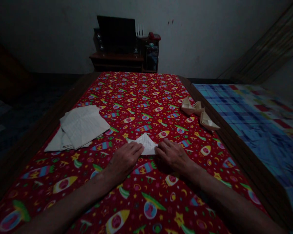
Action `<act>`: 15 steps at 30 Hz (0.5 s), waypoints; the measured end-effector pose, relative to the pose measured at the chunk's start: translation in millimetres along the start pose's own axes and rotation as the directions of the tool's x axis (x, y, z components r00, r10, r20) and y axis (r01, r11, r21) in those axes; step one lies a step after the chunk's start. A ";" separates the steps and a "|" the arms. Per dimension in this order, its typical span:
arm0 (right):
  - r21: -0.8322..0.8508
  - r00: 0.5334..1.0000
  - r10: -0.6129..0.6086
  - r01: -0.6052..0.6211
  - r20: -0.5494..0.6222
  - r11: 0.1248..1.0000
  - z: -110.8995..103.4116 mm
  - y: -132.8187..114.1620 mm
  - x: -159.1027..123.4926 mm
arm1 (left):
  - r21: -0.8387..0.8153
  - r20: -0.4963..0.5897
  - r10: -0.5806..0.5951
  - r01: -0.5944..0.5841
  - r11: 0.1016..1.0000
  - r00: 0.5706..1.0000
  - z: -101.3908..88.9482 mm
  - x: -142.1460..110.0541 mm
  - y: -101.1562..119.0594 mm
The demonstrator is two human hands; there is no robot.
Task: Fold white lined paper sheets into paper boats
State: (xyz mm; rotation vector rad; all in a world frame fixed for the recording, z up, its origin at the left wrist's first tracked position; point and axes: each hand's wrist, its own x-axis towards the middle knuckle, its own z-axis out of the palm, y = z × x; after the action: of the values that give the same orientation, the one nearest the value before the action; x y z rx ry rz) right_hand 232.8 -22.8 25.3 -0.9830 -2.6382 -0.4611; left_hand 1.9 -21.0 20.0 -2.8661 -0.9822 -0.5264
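A small sheet of white paper, folded to a point at its far side, lies on the red patterned cloth in front of me. My left hand is closed over the paper's left end, fingers pressed together on it. At the right end, my right hand grips the paper with curled fingers. The undersides of both hands and the thumbs are hidden. To the left lies a loose stack of white paper sheets. Folded paper boats stand near the cloth's right edge.
The cloth covers a long table with a dark wooden edge. Beyond its far end, a screen stands on a wooden desk with a red telephone. On the right is a bed with a blue checked sheet. The room is dim.
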 end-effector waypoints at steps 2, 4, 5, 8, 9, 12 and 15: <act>0.045 1.000 0.007 -0.006 -0.019 0.999 0.7 1.1 -4.2 | -0.037 -0.014 -0.014 0.014 0.999 1.000 1.7 -1.4 -0.8; 0.095 0.998 0.039 -0.035 -0.039 0.995 2.7 2.1 -9.5 | -0.103 -0.047 -0.031 0.026 0.994 0.998 2.3 -2.6 -3.0; 0.119 0.997 0.063 -0.058 -0.046 0.991 4.0 2.2 -11.8 | -0.147 -0.065 -0.048 0.038 0.988 0.997 2.5 -2.9 -4.1; 0.180 0.990 0.136 -0.126 -0.045 0.976 8.5 0.1 -14.9 | -0.293 -0.084 -0.133 0.103 0.951 0.988 3.5 -2.2 -7.1; 0.209 0.985 0.169 -0.158 -0.036 0.965 9.9 -1.1 -14.5 | -0.337 -0.078 -0.162 0.127 0.933 0.984 4.2 -1.5 -8.3; 0.349 0.949 0.315 -0.305 0.030 0.886 13.3 -4.1 -10.5 | -0.438 -0.050 -0.245 0.199 0.877 0.968 6.4 1.0 -13.8; 0.438 0.899 0.428 -0.423 0.095 0.793 14.5 -5.6 -5.8 | -0.468 -0.027 -0.354 0.300 0.831 0.935 7.2 3.0 -21.3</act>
State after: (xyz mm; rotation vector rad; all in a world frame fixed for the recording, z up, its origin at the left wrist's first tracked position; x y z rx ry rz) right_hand 231.1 -24.5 8.9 -1.3435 -2.2434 0.2441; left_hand -6.7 -1.1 13.3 -3.0104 -1.5258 -1.0723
